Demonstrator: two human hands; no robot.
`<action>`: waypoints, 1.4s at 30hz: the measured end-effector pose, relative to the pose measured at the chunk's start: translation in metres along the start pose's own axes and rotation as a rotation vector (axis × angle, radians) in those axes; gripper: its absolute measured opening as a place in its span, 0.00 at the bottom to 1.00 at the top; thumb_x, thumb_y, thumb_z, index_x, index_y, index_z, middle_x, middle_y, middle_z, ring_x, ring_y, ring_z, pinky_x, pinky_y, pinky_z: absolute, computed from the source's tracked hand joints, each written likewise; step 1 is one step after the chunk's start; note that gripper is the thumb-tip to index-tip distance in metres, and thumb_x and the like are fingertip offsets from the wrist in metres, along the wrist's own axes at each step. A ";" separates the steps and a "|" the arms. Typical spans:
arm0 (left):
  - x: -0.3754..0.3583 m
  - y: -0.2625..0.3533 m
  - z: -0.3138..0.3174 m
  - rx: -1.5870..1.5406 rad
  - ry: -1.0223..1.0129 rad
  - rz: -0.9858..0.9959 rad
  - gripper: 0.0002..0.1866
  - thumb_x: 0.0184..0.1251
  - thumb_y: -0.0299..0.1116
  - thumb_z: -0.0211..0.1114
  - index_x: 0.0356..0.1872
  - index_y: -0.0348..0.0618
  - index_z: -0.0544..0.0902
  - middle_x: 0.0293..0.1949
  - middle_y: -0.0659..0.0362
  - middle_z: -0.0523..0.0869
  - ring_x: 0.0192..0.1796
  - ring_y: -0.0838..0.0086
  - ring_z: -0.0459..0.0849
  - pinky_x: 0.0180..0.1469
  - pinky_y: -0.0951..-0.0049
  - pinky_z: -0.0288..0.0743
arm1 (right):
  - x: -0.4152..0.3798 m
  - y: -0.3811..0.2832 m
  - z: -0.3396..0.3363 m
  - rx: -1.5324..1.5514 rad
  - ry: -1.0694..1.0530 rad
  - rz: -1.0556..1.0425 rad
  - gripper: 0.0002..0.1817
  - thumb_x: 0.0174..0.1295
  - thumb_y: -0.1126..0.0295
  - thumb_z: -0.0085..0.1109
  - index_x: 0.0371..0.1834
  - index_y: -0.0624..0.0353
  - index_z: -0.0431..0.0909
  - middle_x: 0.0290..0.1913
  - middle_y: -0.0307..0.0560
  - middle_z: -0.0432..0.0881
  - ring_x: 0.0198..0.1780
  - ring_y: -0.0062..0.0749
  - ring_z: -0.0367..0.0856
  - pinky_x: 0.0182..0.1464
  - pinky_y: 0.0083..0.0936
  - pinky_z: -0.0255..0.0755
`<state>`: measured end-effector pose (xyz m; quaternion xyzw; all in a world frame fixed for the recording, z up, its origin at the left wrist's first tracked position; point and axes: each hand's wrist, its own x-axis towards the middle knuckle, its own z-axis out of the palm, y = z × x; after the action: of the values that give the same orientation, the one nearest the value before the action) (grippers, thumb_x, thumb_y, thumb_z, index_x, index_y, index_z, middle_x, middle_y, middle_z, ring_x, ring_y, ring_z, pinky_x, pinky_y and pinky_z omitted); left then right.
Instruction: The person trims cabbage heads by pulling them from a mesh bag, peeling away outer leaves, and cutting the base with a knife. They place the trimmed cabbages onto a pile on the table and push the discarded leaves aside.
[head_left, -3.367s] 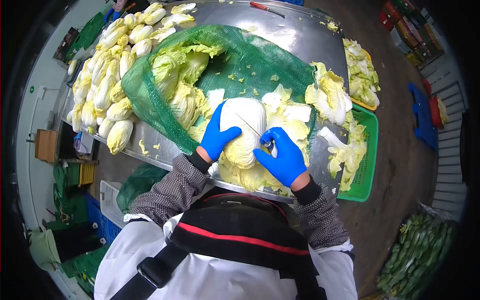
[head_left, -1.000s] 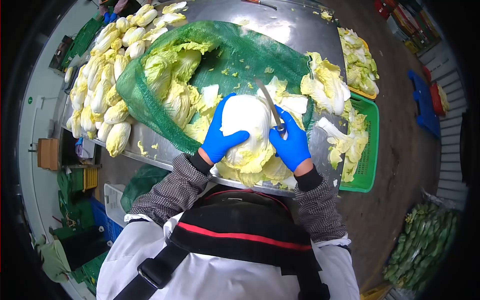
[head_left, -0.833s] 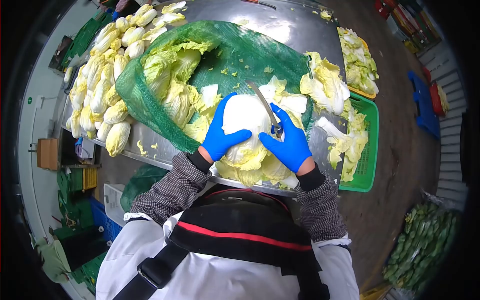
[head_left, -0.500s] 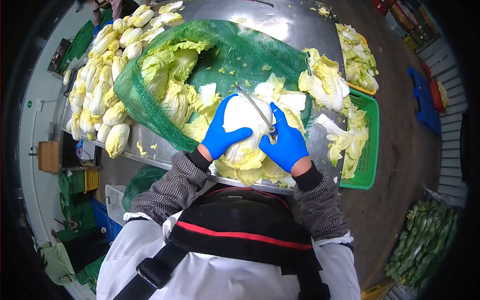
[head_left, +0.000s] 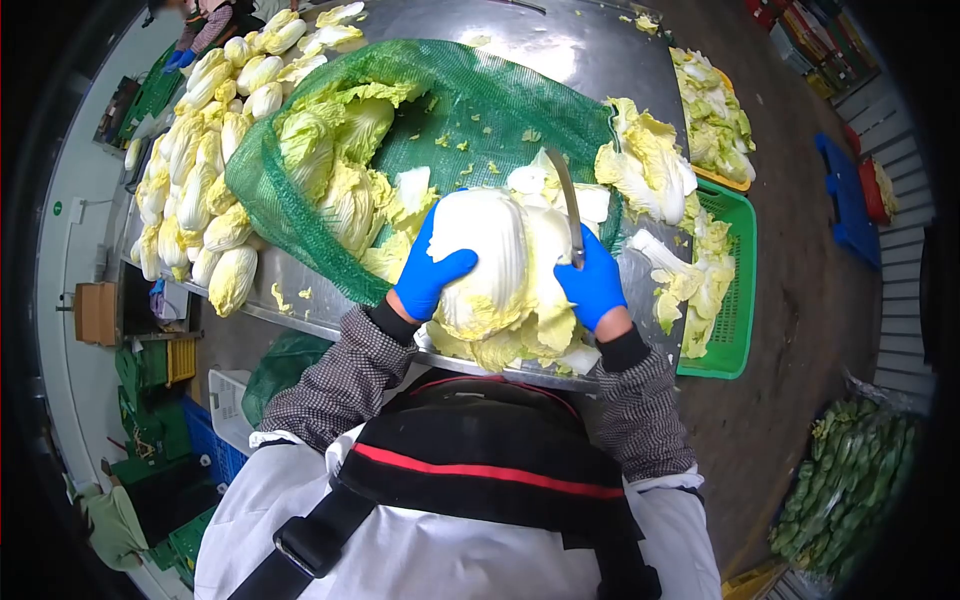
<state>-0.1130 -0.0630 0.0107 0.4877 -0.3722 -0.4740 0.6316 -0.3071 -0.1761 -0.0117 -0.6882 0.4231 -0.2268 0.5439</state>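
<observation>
A pale napa cabbage (head_left: pixel 485 255) stands in front of me at the table's near edge. My left hand (head_left: pixel 430 275), in a blue glove, is closed against its left side, the thumb over the front. In my right hand (head_left: pixel 594 283), also gloved in blue, is a knife (head_left: pixel 569 200), its curved blade pointing up and away from me. A loosened outer leaf (head_left: pixel 548 265) spreads from the cabbage's right side, and my right fingers touch its edge. Under the cabbage lie loose yellowish leaves (head_left: pixel 495 348). The knife's handle is mostly hidden in my grip.
A green mesh sack (head_left: pixel 420 75) holding untrimmed cabbages (head_left: pixel 335 160) lies open on the metal table (head_left: pixel 600 50). Trimmed cabbages (head_left: pixel 200 170) are piled at left. At right, a green crate (head_left: pixel 735 330) holds leaves. Another person (head_left: pixel 205 20) works at the far left.
My right hand moved right and slightly down, swinging the knife from lying across the cabbage to upright beside it. An outer leaf now hangs away on the right. My left hand shifted slightly left.
</observation>
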 end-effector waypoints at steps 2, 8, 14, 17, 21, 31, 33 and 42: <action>-0.003 -0.001 -0.002 -0.130 -0.003 -0.001 0.35 0.55 0.35 0.63 0.63 0.39 0.59 0.58 0.54 0.69 0.60 0.67 0.68 0.62 0.67 0.62 | -0.008 0.003 -0.010 -0.014 -0.058 -0.022 0.31 0.48 0.73 0.56 0.61 0.54 0.64 0.28 0.47 0.76 0.30 0.25 0.74 0.35 0.21 0.70; 0.014 -0.008 -0.009 -0.746 0.283 -0.214 0.27 0.62 0.36 0.58 0.61 0.42 0.63 0.55 0.55 0.73 0.56 0.66 0.74 0.57 0.65 0.70 | -0.013 -0.038 -0.028 -0.604 -0.041 0.118 0.35 0.49 0.65 0.65 0.62 0.54 0.62 0.38 0.47 0.78 0.34 0.31 0.77 0.40 0.23 0.72; 0.034 -0.019 0.003 -0.611 0.355 -0.172 0.24 0.58 0.30 0.63 0.56 0.44 0.67 0.50 0.57 0.75 0.52 0.67 0.76 0.53 0.66 0.73 | -0.016 -0.076 0.012 -0.389 -0.076 -0.597 0.29 0.46 0.58 0.67 0.53 0.53 0.71 0.41 0.47 0.72 0.39 0.41 0.77 0.39 0.28 0.72; 0.039 -0.013 0.008 -0.451 0.331 -0.142 0.24 0.61 0.37 0.60 0.57 0.42 0.68 0.51 0.55 0.76 0.53 0.67 0.76 0.55 0.64 0.72 | -0.025 -0.069 0.019 -0.461 -0.145 -0.562 0.18 0.46 0.61 0.66 0.40 0.55 0.75 0.34 0.44 0.73 0.34 0.38 0.77 0.36 0.28 0.71; 0.037 -0.004 0.003 -0.532 0.432 -0.053 0.23 0.56 0.30 0.66 0.53 0.43 0.70 0.48 0.57 0.77 0.50 0.67 0.78 0.51 0.66 0.75 | -0.037 -0.043 0.019 -0.289 -0.216 -0.472 0.15 0.49 0.63 0.64 0.39 0.53 0.75 0.29 0.40 0.73 0.29 0.30 0.75 0.32 0.24 0.70; 0.039 -0.021 0.018 -0.426 0.547 -0.027 0.28 0.48 0.27 0.72 0.52 0.41 0.69 0.45 0.56 0.78 0.46 0.68 0.78 0.48 0.69 0.75 | -0.026 -0.066 0.047 -0.587 0.036 -0.511 0.13 0.49 0.64 0.61 0.34 0.56 0.70 0.35 0.48 0.71 0.33 0.43 0.76 0.33 0.34 0.70; 0.039 -0.023 0.010 -0.324 0.555 -0.033 0.27 0.48 0.26 0.71 0.50 0.41 0.71 0.45 0.56 0.78 0.45 0.68 0.79 0.48 0.69 0.75 | -0.027 -0.061 0.048 -0.514 0.043 -0.550 0.14 0.48 0.68 0.62 0.37 0.57 0.71 0.34 0.47 0.73 0.32 0.42 0.76 0.33 0.32 0.71; 0.037 -0.023 0.008 -0.465 0.533 -0.045 0.24 0.52 0.27 0.68 0.52 0.41 0.71 0.46 0.57 0.79 0.46 0.69 0.80 0.47 0.69 0.77 | -0.029 -0.049 0.037 -0.517 -0.048 -0.551 0.13 0.49 0.67 0.63 0.37 0.55 0.74 0.32 0.46 0.79 0.29 0.36 0.79 0.31 0.25 0.72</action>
<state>-0.1152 -0.1027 -0.0096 0.4452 -0.0656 -0.4161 0.7902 -0.2779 -0.1288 0.0280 -0.8959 0.2525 -0.2341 0.2807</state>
